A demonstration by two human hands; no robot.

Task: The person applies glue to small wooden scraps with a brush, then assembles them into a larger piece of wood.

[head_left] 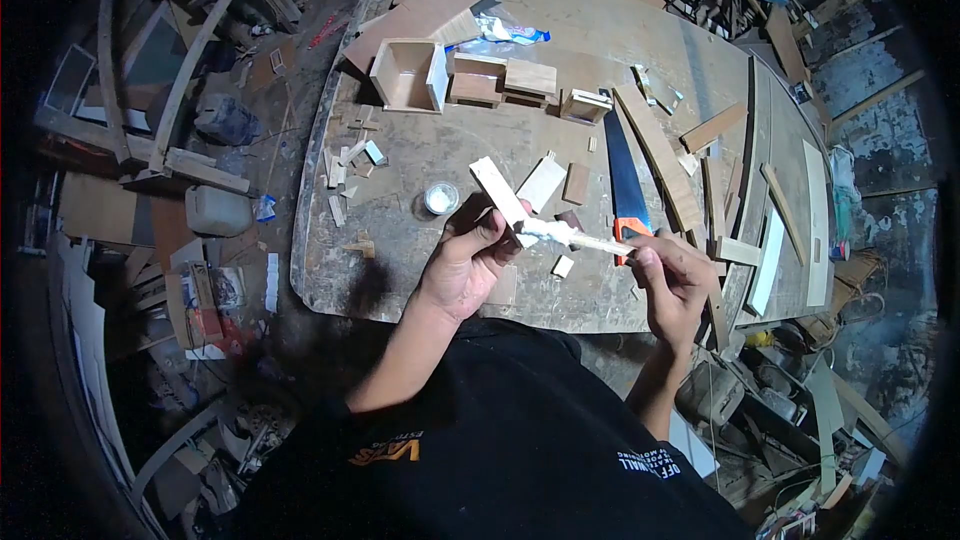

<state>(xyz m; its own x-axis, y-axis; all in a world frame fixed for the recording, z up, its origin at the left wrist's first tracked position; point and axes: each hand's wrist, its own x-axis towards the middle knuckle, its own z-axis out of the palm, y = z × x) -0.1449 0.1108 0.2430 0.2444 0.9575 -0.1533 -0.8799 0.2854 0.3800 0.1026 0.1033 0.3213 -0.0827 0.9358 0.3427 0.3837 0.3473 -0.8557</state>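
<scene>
My left hand is closed around the lower end of a small light wooden block, holding it tilted above the workbench. In my right hand a thin wooden stick is pinched between the fingers. White paste, which looks like glue, coats the stick's far end and meets the lower end of the block. A small round tub with white content stands on the bench just left of the block. Behind my right fingers lies a handsaw with a blue blade and orange handle, partly hidden.
Along the back of the workbench stand an open wooden box and small wooden assemblies. Loose boards lie at the right, and wood scraps at the left. Clutter surrounds the bench on the floor.
</scene>
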